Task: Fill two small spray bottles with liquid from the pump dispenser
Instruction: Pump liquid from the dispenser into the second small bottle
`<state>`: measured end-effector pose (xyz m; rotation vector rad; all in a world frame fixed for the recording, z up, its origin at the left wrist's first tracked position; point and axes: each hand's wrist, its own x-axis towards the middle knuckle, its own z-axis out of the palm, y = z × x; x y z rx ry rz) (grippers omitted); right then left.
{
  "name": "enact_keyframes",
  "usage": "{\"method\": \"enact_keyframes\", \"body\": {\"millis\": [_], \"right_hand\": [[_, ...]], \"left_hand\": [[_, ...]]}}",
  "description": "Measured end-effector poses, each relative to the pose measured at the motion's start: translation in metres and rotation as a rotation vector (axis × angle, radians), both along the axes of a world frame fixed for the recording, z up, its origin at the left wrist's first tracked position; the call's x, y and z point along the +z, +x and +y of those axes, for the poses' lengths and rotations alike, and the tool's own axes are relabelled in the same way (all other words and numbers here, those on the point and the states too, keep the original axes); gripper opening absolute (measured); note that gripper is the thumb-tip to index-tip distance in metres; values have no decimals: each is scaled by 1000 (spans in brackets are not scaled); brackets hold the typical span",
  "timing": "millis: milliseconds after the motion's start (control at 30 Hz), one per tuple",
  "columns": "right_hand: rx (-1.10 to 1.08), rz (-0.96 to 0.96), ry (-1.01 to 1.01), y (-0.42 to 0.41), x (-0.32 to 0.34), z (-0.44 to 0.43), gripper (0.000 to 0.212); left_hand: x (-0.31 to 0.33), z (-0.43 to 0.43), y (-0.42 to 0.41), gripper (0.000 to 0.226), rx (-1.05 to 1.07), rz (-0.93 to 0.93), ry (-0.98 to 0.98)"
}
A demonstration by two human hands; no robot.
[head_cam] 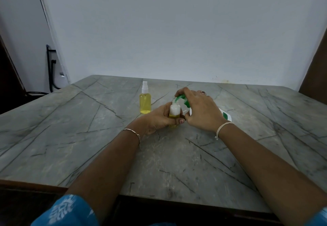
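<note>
Closest in, a blue sleeve (67, 211) hangs below the table (88, 146) edge, and two bare forearms reach forward to the open bottle (174, 110), which stands mid-table. The left hand (157, 119) wraps round that bottle from its left, thumb across the front, gripping it upright. Inside I see yellow liquid low down and white above, up near the neck. Just right of it, the right hand (201, 110) curls over the green pump (181, 97), whose spout sits at the bottle's mouth. The white dispenser (226, 116) is mostly hidden behind that hand.

To my eye this is the second fill, nearly done. The mouth is narrow, so the spout should sit dead over it, with short, gentle presses and a firm left grip against tipping. It looks close to brimming, so another full stroke could spill.

Behind and left of the open bottle, a capped bottle (145, 104) stands apart, full of yellow liquid, out of both hands' way. Something small and white lies just right of the open bottle, but I cannot tell what. Beyond is a plain wall (177, 31), with cables (51, 70) far off left.
</note>
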<state>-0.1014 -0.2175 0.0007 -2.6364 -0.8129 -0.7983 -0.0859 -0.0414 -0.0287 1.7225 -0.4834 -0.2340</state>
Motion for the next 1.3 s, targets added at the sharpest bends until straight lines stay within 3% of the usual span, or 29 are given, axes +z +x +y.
{"method": "enact_keyframes", "body": {"millis": [233,533,867,1033,1167,1300], "right_hand": [[-7,9,-20,1,-2,-4,68],[4,-10,3,1,0,0,59],[-6,-5,-16,1,-2,-4,67],[2,0,-2,2,-1,0,60],[2,1,-7,1,-2,-2,64],[-4,7,-12,0,-2,-4,69]], "left_hand": [[2,1,-2,44,-7,2,16],[0,1,-1,44,-6,2,20],[0,2,0,36,-3,-11,30],[-1,1,0,55,2,0,8],[-1,1,0,45,0,-4,8],[-1,2,1,50,16,-5,22]]}}
